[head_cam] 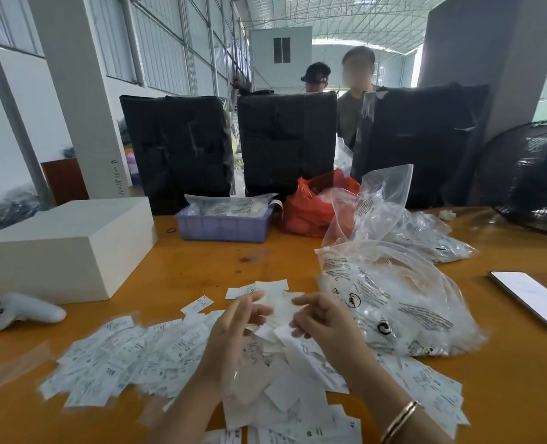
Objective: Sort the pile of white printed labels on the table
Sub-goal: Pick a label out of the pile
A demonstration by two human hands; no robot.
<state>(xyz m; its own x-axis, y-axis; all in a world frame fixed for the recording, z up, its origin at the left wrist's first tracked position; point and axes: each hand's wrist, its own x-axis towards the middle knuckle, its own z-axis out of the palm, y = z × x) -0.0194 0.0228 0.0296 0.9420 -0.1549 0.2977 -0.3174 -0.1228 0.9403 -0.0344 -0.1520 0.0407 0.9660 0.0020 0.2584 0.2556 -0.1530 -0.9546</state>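
1. Where the orange wooden table (201, 267) runs across a tall shed with metal walls and a truss roof, three black-wrapped bundles (286, 139) stand along its far edge, with two people behind them.
2. The pile of white printed labels (131, 357) spreads over the near part of the table, under and around both hands.
3. The left hand (233, 328) and the right hand (323, 318) are raised just above the pile, fingers curled, pinching a few blurred labels (280, 310) between them.
4. A gold bangle (400, 421) circles the right wrist.
5. Crinkled clear plastic bags (394, 302) lie right of the hands; a lilac ribbed tray (224, 227), a red bag (310, 206), a white block (63, 248), a white controller (25, 310) and a phone (535, 298) sit around.
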